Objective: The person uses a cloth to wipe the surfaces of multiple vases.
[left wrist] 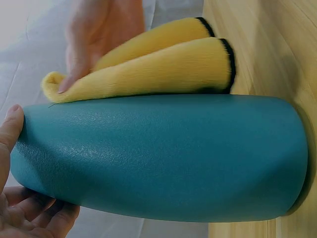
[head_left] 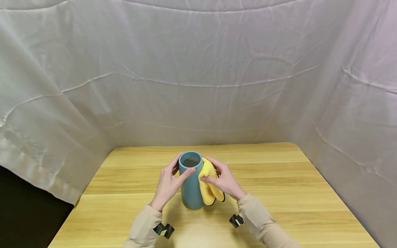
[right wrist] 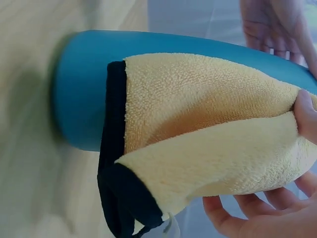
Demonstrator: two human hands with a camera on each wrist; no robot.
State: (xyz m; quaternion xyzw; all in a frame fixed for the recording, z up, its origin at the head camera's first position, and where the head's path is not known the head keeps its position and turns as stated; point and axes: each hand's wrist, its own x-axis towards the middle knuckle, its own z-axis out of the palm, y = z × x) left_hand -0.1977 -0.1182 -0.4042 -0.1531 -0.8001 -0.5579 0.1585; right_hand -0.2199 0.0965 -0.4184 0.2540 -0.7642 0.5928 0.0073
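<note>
A tall teal vase (head_left: pixel 191 193) with a round open mouth stands upright on the wooden table. My left hand (head_left: pixel 168 182) grips it near the rim, thumb on the near side and fingers round the far left side. On the vase's right side, my right hand (head_left: pixel 225 181) holds a folded yellow cloth (head_left: pixel 207 187) between thumb and fingers. The cloth lies along the vase wall, its black-edged end hanging down. In the right wrist view the cloth (right wrist: pixel 208 148) covers part of the vase (right wrist: pixel 79 94), and a small white tag (right wrist: pixel 172 228) shows at its edge.
The light wood table (head_left: pixel 279 193) reaches out on both sides of the vase. Pale grey fabric (head_left: pixel 198 103) hangs behind the table and along its sides. A dark area (head_left: pixel 28 210) shows at the lower left, beyond the table edge.
</note>
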